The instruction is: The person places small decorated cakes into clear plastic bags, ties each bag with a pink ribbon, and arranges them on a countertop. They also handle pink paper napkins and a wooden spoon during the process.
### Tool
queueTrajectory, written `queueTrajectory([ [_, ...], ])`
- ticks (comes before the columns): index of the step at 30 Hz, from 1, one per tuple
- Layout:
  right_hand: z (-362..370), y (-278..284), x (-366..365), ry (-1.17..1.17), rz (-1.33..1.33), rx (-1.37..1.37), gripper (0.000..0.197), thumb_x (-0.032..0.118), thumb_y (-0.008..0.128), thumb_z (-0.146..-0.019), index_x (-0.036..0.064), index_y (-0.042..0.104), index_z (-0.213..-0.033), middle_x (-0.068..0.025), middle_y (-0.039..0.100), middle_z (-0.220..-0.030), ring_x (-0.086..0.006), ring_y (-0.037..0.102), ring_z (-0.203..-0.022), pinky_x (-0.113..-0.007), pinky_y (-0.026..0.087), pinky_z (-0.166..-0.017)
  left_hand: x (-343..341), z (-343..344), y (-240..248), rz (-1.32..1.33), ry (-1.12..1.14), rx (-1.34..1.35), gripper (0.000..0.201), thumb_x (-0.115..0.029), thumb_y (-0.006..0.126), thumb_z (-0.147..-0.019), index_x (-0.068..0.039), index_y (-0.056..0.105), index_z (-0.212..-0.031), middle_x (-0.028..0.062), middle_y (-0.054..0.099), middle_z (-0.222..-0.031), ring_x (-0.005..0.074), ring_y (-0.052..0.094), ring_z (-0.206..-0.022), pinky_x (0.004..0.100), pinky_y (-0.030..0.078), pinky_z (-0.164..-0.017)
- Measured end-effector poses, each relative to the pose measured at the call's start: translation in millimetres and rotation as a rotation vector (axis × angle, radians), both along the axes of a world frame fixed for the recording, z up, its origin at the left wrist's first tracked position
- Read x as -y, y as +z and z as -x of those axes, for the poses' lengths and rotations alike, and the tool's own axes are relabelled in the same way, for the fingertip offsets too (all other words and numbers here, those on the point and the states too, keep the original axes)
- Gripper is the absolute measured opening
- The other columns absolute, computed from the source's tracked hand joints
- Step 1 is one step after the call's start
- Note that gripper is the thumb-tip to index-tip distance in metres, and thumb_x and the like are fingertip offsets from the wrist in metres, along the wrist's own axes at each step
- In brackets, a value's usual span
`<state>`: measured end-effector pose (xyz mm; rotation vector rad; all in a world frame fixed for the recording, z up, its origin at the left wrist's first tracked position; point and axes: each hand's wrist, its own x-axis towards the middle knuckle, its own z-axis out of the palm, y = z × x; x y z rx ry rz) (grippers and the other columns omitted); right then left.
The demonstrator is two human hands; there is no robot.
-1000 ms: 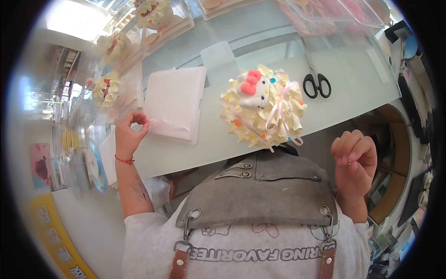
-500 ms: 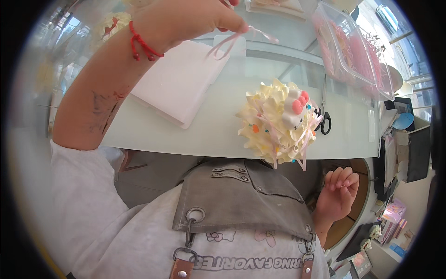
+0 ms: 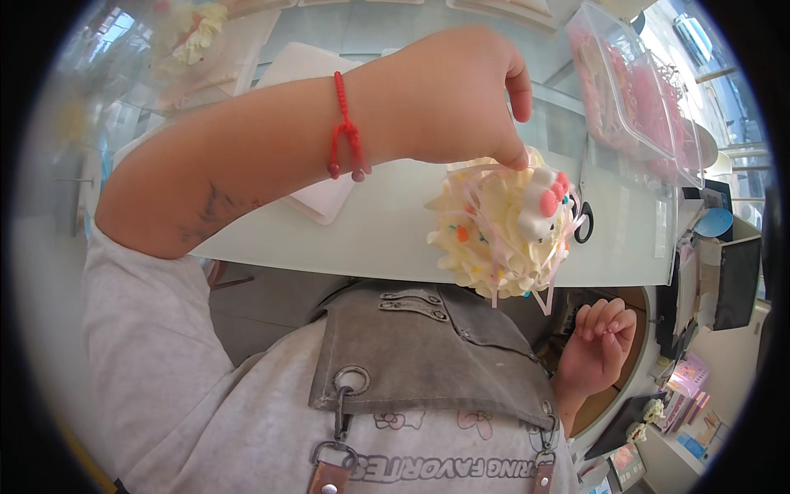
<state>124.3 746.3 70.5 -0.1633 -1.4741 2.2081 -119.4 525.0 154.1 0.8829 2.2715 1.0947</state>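
A ball-shaped decoration [image 3: 485,239] covered in pale yellow cream-like swirls sits near the table's front edge. It carries colourful bits, pink ribbon strands and a white figure [image 3: 539,210] with a pink bow. My left hand [image 3: 485,99], with a red cord bracelet, reaches over its top. Its thumb and fingertips pinch a thin pink ribbon [image 3: 481,168] lying along the top of the swirls, beside the figure. Lower right, past the table edge, my right hand [image 3: 597,346] is closed with fingers curled, and nothing shows in it.
Black-handled scissors [image 3: 584,222] lie just right of the decoration. A clear plastic bin [image 3: 625,107] of pink material stands at the back right. A pale flat box or sheet [image 3: 321,198] lies under my left forearm. Another cream-swirled piece [image 3: 193,37] is at the far left.
My left hand has swung right and nearer, bringing the ribbon from above the pale sheet onto the top of the decoration. My right hand has stayed almost still.
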Motion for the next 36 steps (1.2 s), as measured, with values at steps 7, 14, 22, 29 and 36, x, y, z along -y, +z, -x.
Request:
queueTrajectory([
  [7,5.6,0.3,3.3,0.001,-0.009,0.002,0.009,0.007,0.056,-0.082,0.0036,0.047,-0.083,-0.0059,0.043,-0.077,-0.0133,0.041,-0.064,-0.027,0.032,-0.059,7.1,-9.1,-6.3,-0.186,-0.001,-0.098,0.017,-0.011,0.067,-0.068,0.0,0.064,-0.081,0.0102,0.067,-0.074,0.0233,0.065,-0.069,0.0325,0.051,-0.065],
  [14,5.8,1.1,7.8,0.009,-0.003,0.017,0.008,0.006,0.055,-0.081,0.0032,0.047,-0.083,-0.0059,0.043,-0.077,-0.0131,0.041,-0.065,-0.028,0.033,-0.059,13.9,-16.6,-10.7,-0.284,0.028,-0.286,0.014,-0.009,0.056,-0.075,0.0,0.065,-0.083,0.0145,0.066,-0.074,0.0292,0.064,-0.069,0.0369,0.05,-0.065],
  [22,2.4,-0.8,12.0,-0.016,-0.006,0.006,0.009,0.006,0.055,-0.08,0.0036,0.047,-0.082,-0.006,0.043,-0.075,-0.0133,0.041,-0.065,-0.027,0.033,-0.059,16.8,-25.0,-13.0,-0.346,0.027,-0.223,0.016,-0.009,0.051,-0.078,0.0,0.063,-0.085,0.015,0.066,-0.074,0.0306,0.064,-0.07,0.0385,0.049,-0.066],
  [29,5.2,3.0,15.6,-0.062,-0.093,-0.029,0.013,0.008,0.057,-0.081,0.004,0.045,-0.081,-0.0058,0.042,-0.076,-0.0129,0.037,-0.064,-0.026,0.031,-0.058,61.4,-31.6,5.9,-0.31,0.106,-0.091,0.011,-0.003,0.057,-0.086,-0.001,0.06,-0.097,0.0061,0.066,-0.094,0.0168,0.066,-0.091,0.0286,0.048,-0.081],
  [36,14.1,22.8,39.1,-0.187,-0.53,-0.221,0.015,0.011,0.063,-0.088,0.0064,0.051,-0.095,-0.0012,0.038,-0.077,-0.0106,0.035,-0.063,-0.024,0.028,-0.055,155.9,-39.1,-4.0,-0.325,0.348,-0.223,0.014,0.001,0.063,-0.081,-0.001,0.062,-0.096,0.0048,0.066,-0.094,0.0131,0.061,-0.084,0.0268,0.048,-0.08],
])
